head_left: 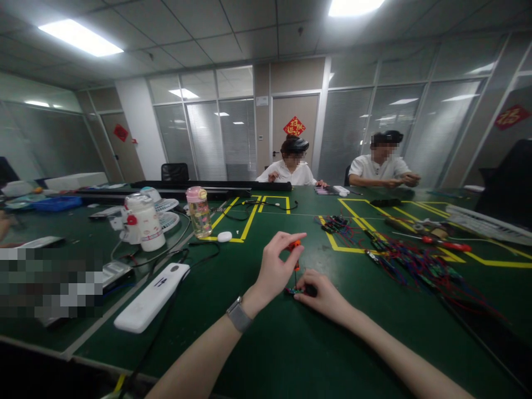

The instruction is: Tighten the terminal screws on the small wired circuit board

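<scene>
Holding orange screwdriver (296,265) upright in loosely curled left hand (275,265); pinching small circuit board (293,291) just beneath it in nearly closed right hand (322,293)

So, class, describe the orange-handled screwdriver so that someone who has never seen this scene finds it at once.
On the green table, find the left hand, its wrist wearing a watch. The orange-handled screwdriver stands at that hand, pointing down at a small circuit board. Unlike the red-handled tool lying farther right, it is upright.
</scene>
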`<state>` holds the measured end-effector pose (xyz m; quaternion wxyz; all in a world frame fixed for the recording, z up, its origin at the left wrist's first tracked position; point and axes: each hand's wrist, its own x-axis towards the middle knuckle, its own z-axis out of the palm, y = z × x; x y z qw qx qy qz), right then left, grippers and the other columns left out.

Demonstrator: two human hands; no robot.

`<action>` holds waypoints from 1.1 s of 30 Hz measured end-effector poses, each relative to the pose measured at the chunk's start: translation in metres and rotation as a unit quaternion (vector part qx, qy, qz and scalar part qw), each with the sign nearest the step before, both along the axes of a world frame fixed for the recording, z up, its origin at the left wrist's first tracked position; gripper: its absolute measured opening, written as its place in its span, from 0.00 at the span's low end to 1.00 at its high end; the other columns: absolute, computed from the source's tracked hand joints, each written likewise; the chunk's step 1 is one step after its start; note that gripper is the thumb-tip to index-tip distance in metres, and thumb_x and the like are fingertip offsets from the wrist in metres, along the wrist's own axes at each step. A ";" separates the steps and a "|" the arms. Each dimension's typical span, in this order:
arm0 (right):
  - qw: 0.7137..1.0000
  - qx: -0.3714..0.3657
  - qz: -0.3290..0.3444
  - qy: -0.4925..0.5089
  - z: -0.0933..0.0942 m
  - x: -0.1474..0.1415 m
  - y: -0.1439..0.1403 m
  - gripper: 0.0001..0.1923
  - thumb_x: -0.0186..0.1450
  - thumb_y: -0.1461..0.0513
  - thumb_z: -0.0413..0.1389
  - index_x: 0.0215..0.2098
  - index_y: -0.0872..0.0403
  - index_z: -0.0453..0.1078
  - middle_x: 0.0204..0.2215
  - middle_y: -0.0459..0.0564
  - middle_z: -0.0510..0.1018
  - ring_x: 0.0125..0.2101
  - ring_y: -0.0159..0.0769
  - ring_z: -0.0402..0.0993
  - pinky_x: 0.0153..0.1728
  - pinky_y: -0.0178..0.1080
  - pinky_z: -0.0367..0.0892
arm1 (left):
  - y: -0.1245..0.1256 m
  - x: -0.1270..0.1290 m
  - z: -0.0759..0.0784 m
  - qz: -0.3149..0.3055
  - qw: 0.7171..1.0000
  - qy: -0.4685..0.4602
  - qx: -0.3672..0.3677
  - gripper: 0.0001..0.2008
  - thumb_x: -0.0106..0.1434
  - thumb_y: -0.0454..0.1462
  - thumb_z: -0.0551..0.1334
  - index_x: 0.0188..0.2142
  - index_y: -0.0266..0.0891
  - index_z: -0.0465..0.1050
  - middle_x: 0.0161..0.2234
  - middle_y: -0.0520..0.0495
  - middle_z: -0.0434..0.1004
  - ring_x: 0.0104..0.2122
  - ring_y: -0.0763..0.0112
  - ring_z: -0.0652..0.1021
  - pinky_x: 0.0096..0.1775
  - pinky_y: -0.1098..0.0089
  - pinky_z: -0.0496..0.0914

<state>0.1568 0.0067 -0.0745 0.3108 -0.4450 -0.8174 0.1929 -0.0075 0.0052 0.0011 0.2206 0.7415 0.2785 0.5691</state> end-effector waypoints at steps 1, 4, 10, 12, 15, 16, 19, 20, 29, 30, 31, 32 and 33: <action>1.000 0.002 -0.001 -0.004 0.000 0.000 0.000 0.04 0.56 0.65 0.63 0.31 0.55 0.74 0.28 0.47 0.72 0.33 0.38 0.69 0.36 0.39 0.63 | 0.000 0.000 0.000 0.009 1.000 0.001 0.000 0.11 0.65 0.36 0.60 0.46 0.41 0.75 0.38 0.47 0.71 0.36 0.70 0.74 0.41 0.69 0.71; 1.000 0.002 -0.005 -0.006 -0.001 -0.001 -0.001 0.06 0.56 0.65 0.63 0.33 0.55 0.73 0.28 0.46 0.72 0.32 0.38 0.69 0.36 0.39 0.63 | 0.000 0.000 0.000 0.002 1.000 0.007 -0.011 0.13 0.67 0.37 0.57 0.49 0.42 0.75 0.40 0.46 0.70 0.38 0.70 0.74 0.43 0.69 0.71; 1.000 -0.005 -0.006 0.001 -0.002 -0.001 -0.001 0.05 0.56 0.66 0.62 0.30 0.54 0.69 0.28 0.46 0.72 0.32 0.37 0.69 0.35 0.38 0.63 | -0.001 0.001 -0.001 -0.021 1.000 0.007 -0.004 0.15 0.68 0.34 0.55 0.52 0.41 0.71 0.41 0.46 0.73 0.40 0.69 0.75 0.43 0.69 0.70; 1.000 -0.002 -0.004 0.002 -0.002 -0.001 -0.002 0.05 0.56 0.66 0.61 0.30 0.54 0.69 0.28 0.46 0.72 0.31 0.37 0.68 0.35 0.38 0.63 | -0.002 0.001 0.000 0.002 1.000 0.011 0.002 0.13 0.65 0.35 0.59 0.48 0.41 0.74 0.38 0.47 0.72 0.37 0.70 0.74 0.41 0.70 0.71; 1.000 0.005 -0.002 0.000 -0.002 0.000 -0.003 0.04 0.57 0.66 0.60 0.30 0.54 0.69 0.28 0.46 0.72 0.32 0.37 0.68 0.35 0.39 0.63 | -0.003 0.001 0.002 -0.006 1.000 0.021 -0.002 0.14 0.68 0.35 0.55 0.50 0.42 0.74 0.42 0.45 0.72 0.40 0.69 0.75 0.44 0.68 0.70; 1.000 0.007 0.000 -0.001 -0.002 0.000 -0.004 0.04 0.57 0.66 0.59 0.30 0.54 0.69 0.29 0.47 0.72 0.32 0.37 0.68 0.36 0.39 0.63 | -0.003 0.000 0.002 -0.017 1.000 0.022 -0.003 0.15 0.69 0.35 0.53 0.51 0.42 0.73 0.44 0.45 0.72 0.43 0.68 0.74 0.46 0.67 0.69; 1.000 0.015 0.008 -0.001 -0.002 0.000 -0.004 0.03 0.58 0.66 0.59 0.31 0.54 0.69 0.29 0.47 0.72 0.32 0.38 0.68 0.35 0.39 0.63 | -0.002 0.000 0.002 -0.032 0.999 0.007 -0.002 0.16 0.69 0.33 0.53 0.53 0.41 0.71 0.44 0.44 0.74 0.44 0.68 0.75 0.46 0.68 0.70; 1.000 0.016 0.010 -0.002 -0.002 0.000 -0.004 0.03 0.58 0.66 0.58 0.31 0.54 0.69 0.29 0.47 0.72 0.32 0.38 0.68 0.35 0.39 0.63 | -0.001 0.000 0.002 -0.024 1.000 0.001 -0.003 0.15 0.68 0.34 0.55 0.51 0.41 0.72 0.42 0.45 0.74 0.42 0.69 0.75 0.44 0.69 0.70; 1.000 0.012 0.013 -0.012 0.000 0.001 -0.003 0.01 0.59 0.64 0.58 0.31 0.54 0.70 0.30 0.47 0.71 0.33 0.38 0.68 0.36 0.38 0.63 | -0.001 0.000 0.002 -0.026 1.000 0.010 -0.003 0.16 0.70 0.34 0.52 0.53 0.41 0.71 0.44 0.44 0.74 0.44 0.68 0.75 0.47 0.66 0.69; 1.000 0.012 0.014 -0.012 0.000 0.001 -0.004 0.01 0.59 0.64 0.58 0.31 0.54 0.70 0.30 0.47 0.72 0.33 0.38 0.68 0.36 0.38 0.63 | -0.001 0.000 0.002 -0.022 1.000 0.009 0.000 0.15 0.69 0.34 0.53 0.52 0.41 0.72 0.43 0.44 0.74 0.42 0.68 0.75 0.45 0.67 0.70; 1.000 0.012 0.014 -0.012 0.000 0.001 -0.004 0.01 0.59 0.64 0.58 0.31 0.54 0.70 0.30 0.47 0.72 0.33 0.38 0.68 0.36 0.39 0.63 | -0.001 0.001 0.002 -0.012 1.000 0.009 0.001 0.13 0.68 0.35 0.55 0.50 0.41 0.73 0.41 0.45 0.74 0.40 0.69 0.75 0.43 0.68 0.70; 1.000 0.012 0.014 -0.012 0.000 0.001 -0.004 0.01 0.59 0.64 0.58 0.31 0.54 0.70 0.30 0.47 0.72 0.33 0.38 0.68 0.36 0.39 0.63 | -0.001 0.001 0.002 0.002 1.000 0.007 0.002 0.12 0.66 0.36 0.58 0.47 0.40 0.75 0.39 0.46 0.73 0.38 0.69 0.75 0.41 0.69 0.70; 1.000 0.012 0.014 -0.012 0.000 0.001 -0.004 0.01 0.59 0.64 0.58 0.31 0.54 0.70 0.30 0.47 0.72 0.34 0.38 0.68 0.36 0.39 0.63 | -0.001 0.001 0.001 0.014 1.000 0.005 0.001 0.11 0.66 0.36 0.59 0.46 0.41 0.76 0.39 0.46 0.72 0.38 0.69 0.74 0.41 0.69 0.71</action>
